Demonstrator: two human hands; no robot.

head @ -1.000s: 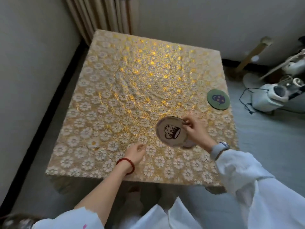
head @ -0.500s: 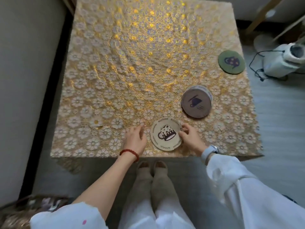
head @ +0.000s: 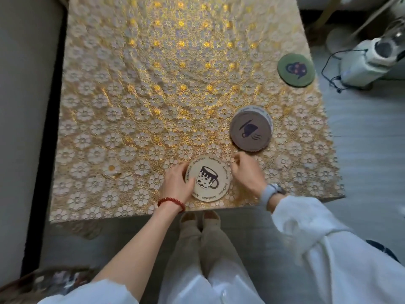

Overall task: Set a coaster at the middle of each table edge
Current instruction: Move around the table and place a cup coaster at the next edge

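A cream coaster (head: pixel 208 179) printed with a dark mug lies flat on the gold flowered tablecloth (head: pixel 153 84), at about the middle of the near edge. My left hand (head: pixel 177 183) grips its left rim, thumb over the top. My right hand (head: pixel 247 174) pinches its right rim with curled fingers. A grey-brown coaster (head: pixel 251 130) with a tipped cup drawing sits just beyond my right hand, on top of at least one more coaster. A green coaster (head: pixel 295 70) lies at the right edge of the table.
A white appliance (head: pixel 363 62) with a dark cable stands on the floor to the right of the table. A grey wall (head: pixel 22 106) runs close along the table's left side. My feet (head: pixel 197 218) stand right at the near edge.
The cream coaster came down from my raised right hand onto the near edge. The grey-brown stack was left on the cloth. My left hand slid right onto the coaster's rim.
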